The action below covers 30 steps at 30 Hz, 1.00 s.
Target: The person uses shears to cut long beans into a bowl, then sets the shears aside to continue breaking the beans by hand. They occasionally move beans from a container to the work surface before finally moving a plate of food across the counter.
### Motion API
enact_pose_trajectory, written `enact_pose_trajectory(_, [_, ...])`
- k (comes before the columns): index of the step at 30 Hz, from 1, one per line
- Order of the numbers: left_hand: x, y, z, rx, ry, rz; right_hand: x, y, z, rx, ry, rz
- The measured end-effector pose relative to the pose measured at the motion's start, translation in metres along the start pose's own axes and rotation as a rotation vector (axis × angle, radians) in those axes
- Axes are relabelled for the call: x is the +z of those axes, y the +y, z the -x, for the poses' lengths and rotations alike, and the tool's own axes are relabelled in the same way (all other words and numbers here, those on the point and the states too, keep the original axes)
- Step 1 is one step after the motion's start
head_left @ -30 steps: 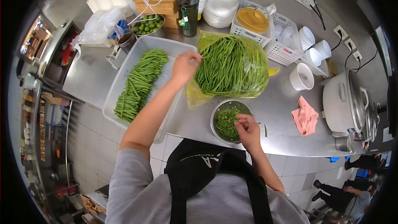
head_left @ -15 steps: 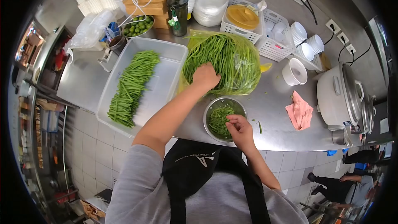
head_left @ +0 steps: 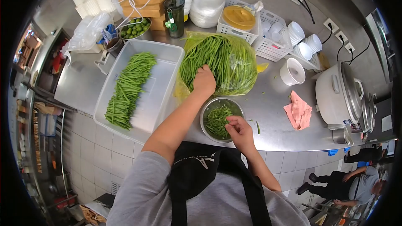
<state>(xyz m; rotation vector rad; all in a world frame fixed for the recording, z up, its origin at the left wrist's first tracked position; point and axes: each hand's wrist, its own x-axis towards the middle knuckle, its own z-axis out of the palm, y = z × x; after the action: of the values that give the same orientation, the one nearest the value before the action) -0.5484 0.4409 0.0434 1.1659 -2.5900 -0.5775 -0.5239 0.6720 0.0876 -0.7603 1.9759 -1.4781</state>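
Head view: left hand [head_left: 204, 81] clamped on slender green beans [head_left: 217, 60]; right hand [head_left: 238, 129] pinched together over round steel bowl [head_left: 206, 113]

Grey short-sleeved shirt under a black apron with small white lettering, unreadable here.

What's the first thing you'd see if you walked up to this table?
Probably the big heap of green beans in a yellowish plastic bag in the middle of the steel counter, with the left hand reaching into it. Left of it, more beans lie in a row in a clear tub. In front, the right hand rests at a metal bowl of green bits.
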Motion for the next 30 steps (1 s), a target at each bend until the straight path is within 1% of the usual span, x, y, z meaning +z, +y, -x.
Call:
enact_pose_trajectory(2, [-0.015,-0.001,0.000,-0.054,-0.070,0.083,-0.002,0.000,0.002,-0.002,0.003,0.018])
enact_pose_trajectory(3, [-0.021,-0.005,0.001,-0.003,-0.035,0.006,-0.003,0.000,0.003,-0.003,0.004,0.025])
enact_pose_trajectory(6, [-0.038,-0.009,0.021,-0.018,0.065,-0.076,-0.002,0.005,0.002,-0.028,0.013,0.053])
enact_pose_trajectory(9, [-0.045,-0.023,0.053,0.092,0.157,-0.107,0.001,0.000,-0.001,-0.098,0.006,0.205])
enact_pose_trajectory(12, [-0.038,-0.036,0.083,0.069,0.105,-0.114,0.002,-0.011,-0.004,-0.212,-0.014,0.394])
enact_pose_trajectory(15, [-0.023,-0.055,0.104,0.040,0.093,-0.104,0.002,-0.013,-0.006,-0.240,-0.021,0.476])
enact_pose_trajectory(18, [-0.023,-0.065,0.117,0.057,0.059,-0.171,-0.001,-0.018,-0.004,-0.220,-0.029,0.481])
enact_pose_trajectory(20, [-0.029,-0.067,0.123,0.036,0.008,-0.158,-0.002,-0.012,-0.003,-0.229,-0.026,0.465])
enact_pose_trajectory(24, [-0.050,-0.058,0.128,-0.001,-0.070,-0.186,-0.003,-0.012,-0.003,-0.228,-0.021,0.434])
enact_pose_trajectory(27, [-0.059,-0.050,0.129,0.039,0.055,-0.186,-0.003,-0.013,-0.003,-0.227,-0.026,0.441])
enact_pose_trajectory(30, [-0.064,-0.046,0.124,0.219,0.241,-0.125,-0.003,-0.016,-0.004,-0.232,-0.025,0.445])
